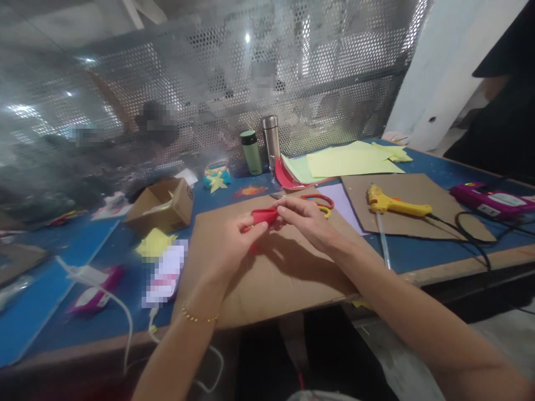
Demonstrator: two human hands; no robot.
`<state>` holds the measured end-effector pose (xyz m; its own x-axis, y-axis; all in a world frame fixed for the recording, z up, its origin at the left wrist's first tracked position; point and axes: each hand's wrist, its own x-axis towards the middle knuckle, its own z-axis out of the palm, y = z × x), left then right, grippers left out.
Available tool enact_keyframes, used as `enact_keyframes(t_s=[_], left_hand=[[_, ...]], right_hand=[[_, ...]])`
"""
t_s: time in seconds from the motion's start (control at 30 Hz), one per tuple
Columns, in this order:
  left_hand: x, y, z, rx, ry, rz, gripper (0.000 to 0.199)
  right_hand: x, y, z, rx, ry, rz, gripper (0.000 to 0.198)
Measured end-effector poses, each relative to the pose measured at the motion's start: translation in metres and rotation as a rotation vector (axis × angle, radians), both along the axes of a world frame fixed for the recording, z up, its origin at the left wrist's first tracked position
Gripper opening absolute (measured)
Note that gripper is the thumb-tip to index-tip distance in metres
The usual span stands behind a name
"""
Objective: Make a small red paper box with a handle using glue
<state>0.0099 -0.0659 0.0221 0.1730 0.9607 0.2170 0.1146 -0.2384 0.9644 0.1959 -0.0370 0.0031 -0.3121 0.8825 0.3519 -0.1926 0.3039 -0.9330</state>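
Note:
A small folded red piece [264,215], which looks like paper or felt, is pinched between my two hands above a brown cardboard sheet [267,289]. My left hand [241,234] grips its left side, thumb in front. At its right end, the fingertips of my right hand [303,220] close on it. A bit of red shows below the left fingers. Just behind my right hand lie scissors [324,199] with red handles, and a yellow-handled pair [325,211] partly hidden by that hand.
A yellow glue gun [397,206] rests on cardboard at right, its cord running to a purple power strip [493,200]. Behind stand a green flask [251,153], a steel bottle [271,139] and yellow sheets [351,159]. At left are a cardboard box [167,206] and white cables [121,306]. A person [497,117] is at far right.

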Motion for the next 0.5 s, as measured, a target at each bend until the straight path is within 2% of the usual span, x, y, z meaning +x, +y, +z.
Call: enact_keyframes(t_s=[0.1,0.4,0.5], left_hand=[[0.0000,-0.0017,0.0037,-0.002,0.015,-0.013,0.019],[-0.0009,-0.0029,0.0032,-0.041,-0.001,-0.032,0.021],[-0.0012,-0.0036,0.0039,-0.094,0.005,-0.033,0.024]], right_hand=[[0.0001,0.0005,-0.0006,-0.010,0.006,0.029,0.026],[-0.0022,0.0009,0.0009,-0.009,0.010,-0.007,0.024],[-0.0019,0.0023,-0.0004,-0.005,0.021,0.004,0.025]])
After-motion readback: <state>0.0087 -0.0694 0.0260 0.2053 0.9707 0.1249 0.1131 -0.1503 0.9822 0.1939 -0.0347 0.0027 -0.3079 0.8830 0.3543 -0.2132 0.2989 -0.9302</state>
